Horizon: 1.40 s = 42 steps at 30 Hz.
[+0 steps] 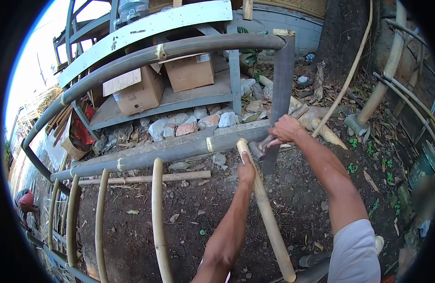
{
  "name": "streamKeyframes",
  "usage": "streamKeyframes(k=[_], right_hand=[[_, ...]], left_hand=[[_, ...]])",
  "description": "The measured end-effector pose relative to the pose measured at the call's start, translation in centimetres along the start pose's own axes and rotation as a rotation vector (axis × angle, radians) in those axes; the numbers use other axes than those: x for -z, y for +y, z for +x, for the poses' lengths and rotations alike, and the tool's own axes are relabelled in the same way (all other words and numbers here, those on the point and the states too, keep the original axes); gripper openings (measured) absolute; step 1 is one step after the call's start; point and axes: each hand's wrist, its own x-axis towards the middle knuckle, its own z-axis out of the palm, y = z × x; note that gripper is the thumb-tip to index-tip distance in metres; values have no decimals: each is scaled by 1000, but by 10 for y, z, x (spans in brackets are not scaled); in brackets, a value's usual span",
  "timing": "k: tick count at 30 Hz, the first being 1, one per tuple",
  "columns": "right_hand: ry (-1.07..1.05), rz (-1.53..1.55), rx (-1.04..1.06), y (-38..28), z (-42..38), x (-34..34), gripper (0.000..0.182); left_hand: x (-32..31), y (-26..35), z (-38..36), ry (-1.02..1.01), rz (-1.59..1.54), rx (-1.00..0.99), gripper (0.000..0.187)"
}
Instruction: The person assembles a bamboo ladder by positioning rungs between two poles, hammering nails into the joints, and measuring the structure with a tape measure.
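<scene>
My left hand (246,170) is wrapped round the upper part of a pale bamboo pole (270,219), thumb along its side. The pole's top end rests against the grey bamboo rail (179,150), and it slants down toward me. My right hand (285,129) is closed round a hammer with a wooden handle (300,112); its head (258,150) is partly hidden, close to the pole's top and the rail. Behind the hammer stands a dark upright post (282,80), joined to the rail.
Several pale bamboo rungs (159,212) join the rail on the left. A curved top rail (194,45) spans above it. Beyond are cardboard boxes (189,74) on a grey bench (165,106), rocks (160,129) and a tree trunk (342,42). A person (26,200) is at far left.
</scene>
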Motion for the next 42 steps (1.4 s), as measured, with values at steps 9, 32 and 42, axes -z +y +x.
streamKeyframes(k=[9,32,42], right_hand=[[-91,-53,83,4,-1,13,68],[-120,16,-169,-16,1,-2,70],[-582,289,-135,-137,-62,-80,45]], left_hand=[[-1,-3,8,32,31,-55,76],[3,5,-1,47,17,-82,78],[28,-16,-10,-175,-60,-50,73]])
